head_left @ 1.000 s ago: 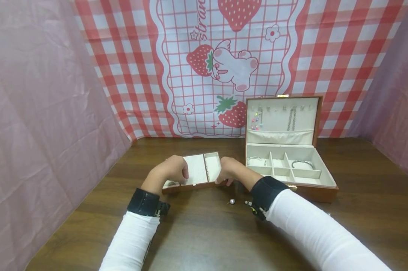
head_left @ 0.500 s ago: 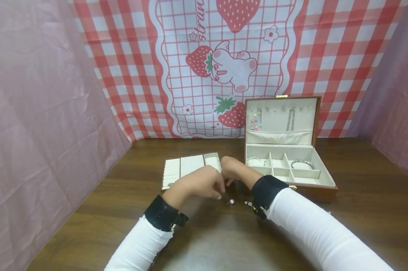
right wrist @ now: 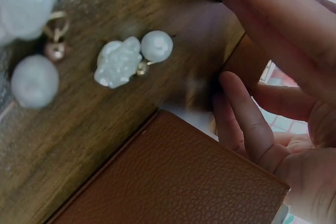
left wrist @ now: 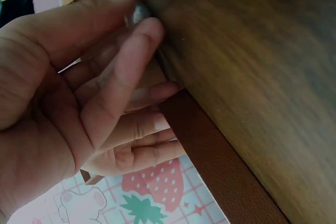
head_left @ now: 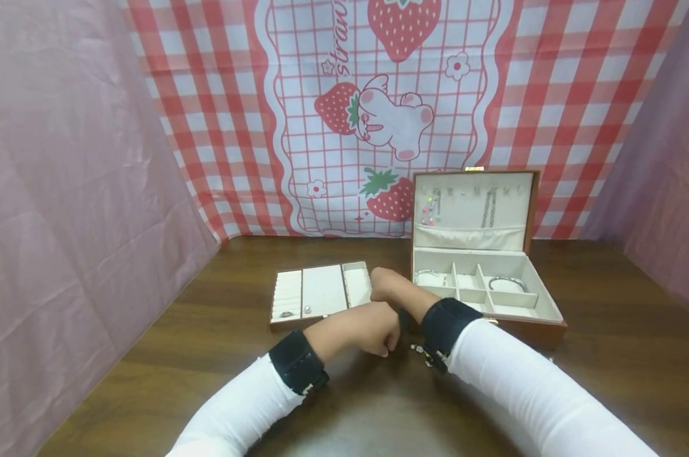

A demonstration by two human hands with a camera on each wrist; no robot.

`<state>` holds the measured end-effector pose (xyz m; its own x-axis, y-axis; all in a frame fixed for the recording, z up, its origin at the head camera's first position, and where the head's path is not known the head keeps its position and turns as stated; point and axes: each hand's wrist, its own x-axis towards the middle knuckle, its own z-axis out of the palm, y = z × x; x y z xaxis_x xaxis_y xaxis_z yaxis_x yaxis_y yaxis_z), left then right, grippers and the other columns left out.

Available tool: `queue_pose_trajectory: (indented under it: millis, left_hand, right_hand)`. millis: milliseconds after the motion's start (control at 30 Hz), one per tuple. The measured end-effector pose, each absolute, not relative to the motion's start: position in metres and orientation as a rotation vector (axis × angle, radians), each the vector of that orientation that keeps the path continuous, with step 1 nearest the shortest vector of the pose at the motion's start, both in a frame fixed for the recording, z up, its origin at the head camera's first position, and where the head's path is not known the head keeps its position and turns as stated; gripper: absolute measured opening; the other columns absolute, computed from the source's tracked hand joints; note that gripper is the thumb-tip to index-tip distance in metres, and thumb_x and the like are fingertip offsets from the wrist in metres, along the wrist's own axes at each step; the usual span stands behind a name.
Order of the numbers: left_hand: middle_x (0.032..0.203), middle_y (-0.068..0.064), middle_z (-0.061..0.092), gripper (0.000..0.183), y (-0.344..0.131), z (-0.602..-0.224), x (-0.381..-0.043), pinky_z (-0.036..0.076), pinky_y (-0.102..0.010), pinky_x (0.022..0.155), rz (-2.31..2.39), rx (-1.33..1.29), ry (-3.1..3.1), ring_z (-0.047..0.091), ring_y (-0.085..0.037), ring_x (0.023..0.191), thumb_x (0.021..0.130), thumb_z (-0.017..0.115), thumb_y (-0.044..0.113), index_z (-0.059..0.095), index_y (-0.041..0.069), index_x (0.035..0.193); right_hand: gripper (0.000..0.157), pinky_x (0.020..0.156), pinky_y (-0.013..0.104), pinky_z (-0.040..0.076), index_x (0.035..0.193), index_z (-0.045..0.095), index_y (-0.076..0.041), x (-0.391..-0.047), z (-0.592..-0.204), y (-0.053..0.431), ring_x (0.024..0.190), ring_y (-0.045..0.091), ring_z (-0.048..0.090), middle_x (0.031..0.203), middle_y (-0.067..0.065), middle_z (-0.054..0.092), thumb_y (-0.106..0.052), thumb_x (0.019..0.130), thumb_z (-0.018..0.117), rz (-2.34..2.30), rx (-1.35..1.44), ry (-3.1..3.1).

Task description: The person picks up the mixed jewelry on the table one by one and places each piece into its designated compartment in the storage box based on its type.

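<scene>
My left hand reaches in front of the white-lined jewelry tray, low over the table. In the left wrist view its thumb and forefinger pinch a blurred pearl earring at the tabletop. The head view hides that earring behind the hand. My right hand grips the right end of the tray; in the right wrist view its fingertips lie against the brown tray edge. In the tray, a ring sits at the front of the ring rolls, and a pearl stud lies on the middle panel.
An open brown jewelry box stands to the right, with bracelets in its compartments and necklaces hanging in the lid. Pearl drop earrings lie on the table near my right wrist. A checked cloth hangs behind.
My left hand has left the tray and moved right and nearer, down to the pearl earring on the table. A pearl stud now shows in the tray. The right hand has stayed at the tray's end.
</scene>
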<state>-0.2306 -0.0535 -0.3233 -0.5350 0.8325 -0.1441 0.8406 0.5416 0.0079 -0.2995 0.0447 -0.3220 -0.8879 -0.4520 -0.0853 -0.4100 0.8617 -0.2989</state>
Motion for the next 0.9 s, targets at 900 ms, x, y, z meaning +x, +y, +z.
queue_pose_trajectory:
  millis: [900]
  left_hand:
    - [0.079,0.002,0.068,0.007,-0.143,-0.287,-0.235,0.052,-0.025,0.069,0.415,1.32,2.894,0.065,-0.014,0.076,0.079,0.072,0.001,0.076,0.006,0.083]
  right_hand:
    - [0.044,0.055,0.028,0.056,0.122,0.047,0.016,-0.296,-0.321,0.036,0.055,0.024,0.069,0.115,0.033,0.057,0.016,0.08,0.059,-0.657,-0.337,2.735]
